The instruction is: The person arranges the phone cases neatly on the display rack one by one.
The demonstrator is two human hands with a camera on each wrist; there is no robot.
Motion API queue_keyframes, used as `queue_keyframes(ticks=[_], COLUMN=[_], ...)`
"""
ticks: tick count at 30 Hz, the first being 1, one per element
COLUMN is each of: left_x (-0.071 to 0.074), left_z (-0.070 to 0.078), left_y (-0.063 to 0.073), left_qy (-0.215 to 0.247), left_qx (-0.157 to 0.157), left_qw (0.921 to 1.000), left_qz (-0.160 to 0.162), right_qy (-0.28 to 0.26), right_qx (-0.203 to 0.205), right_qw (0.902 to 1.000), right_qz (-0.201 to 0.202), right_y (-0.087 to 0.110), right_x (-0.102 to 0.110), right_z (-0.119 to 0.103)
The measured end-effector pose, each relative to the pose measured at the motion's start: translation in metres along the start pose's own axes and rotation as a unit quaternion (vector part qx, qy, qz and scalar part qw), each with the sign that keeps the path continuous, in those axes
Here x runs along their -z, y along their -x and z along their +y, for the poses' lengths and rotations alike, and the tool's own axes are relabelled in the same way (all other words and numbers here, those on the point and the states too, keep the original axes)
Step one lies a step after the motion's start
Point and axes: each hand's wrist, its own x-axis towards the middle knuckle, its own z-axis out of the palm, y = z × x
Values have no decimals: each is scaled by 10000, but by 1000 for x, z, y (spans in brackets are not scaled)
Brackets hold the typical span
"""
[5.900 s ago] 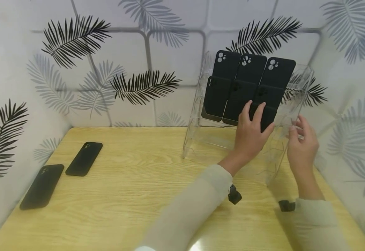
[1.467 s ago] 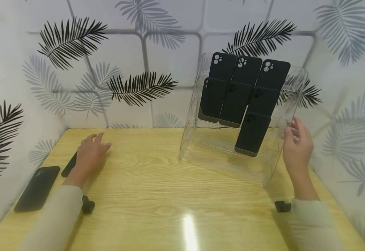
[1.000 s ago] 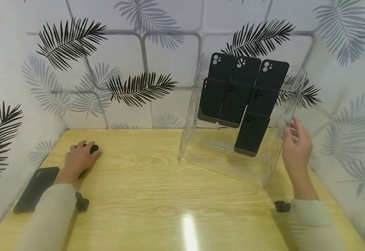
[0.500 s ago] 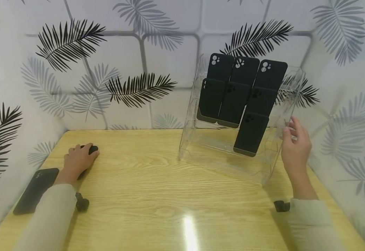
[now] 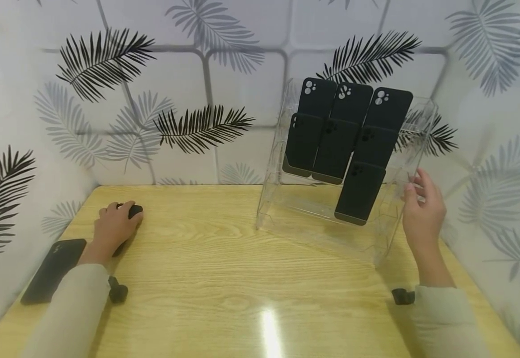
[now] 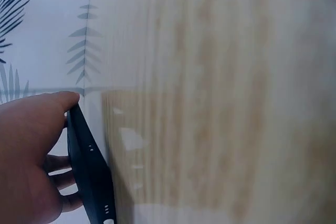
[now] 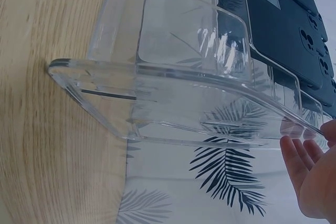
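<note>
At the table's left, my left hand (image 5: 113,227) grips a black phone case (image 5: 134,211), mostly hidden beneath it in the head view. The left wrist view shows that case (image 6: 86,156) edge-on, with my thumb on one edge and fingers on the other side. On the right, my right hand (image 5: 423,214) pinches the side edge of a clear stepped acrylic display stand (image 5: 296,201). Several black phone cases lean on its upper tiers. A single case (image 5: 360,194) leans lower down, on the right. In the right wrist view, my right fingertips (image 7: 296,153) meet the clear side panel (image 7: 184,98).
A second black phone case (image 5: 54,271) lies flat at the table's left edge, beside my left forearm. The wood-grain table (image 5: 197,268) meets a wall (image 5: 251,89) patterned with dark and grey leaves behind and at both sides.
My left hand left the stand, where a case now leans on the lower right, and moved left onto a case on the table. It has barely shifted this last second. My right hand stays at the stand.
</note>
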Motion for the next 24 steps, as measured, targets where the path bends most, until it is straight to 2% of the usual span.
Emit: queue_keyframes(ticks=[6,11,17,24], left_x=[5,7,10,9], left_z=[22,43,72,112], left_y=[3,6,11,14], left_qy=[154,515,1170,1412], left_qx=[-248,-454,-615,-981], left_qw=[9981,9933,9855,9792], left_qz=[541,929,1068,1073], right_qy=[42,12,-6,-11], right_qx=[83,113,58,81], right_qw=[10000,9999,10000,10000], right_qz=[17,16,-12,10], right_y=[1,2,2,1], right_x=[2,2,1,0], right_z=[1,-1,-1,-1])
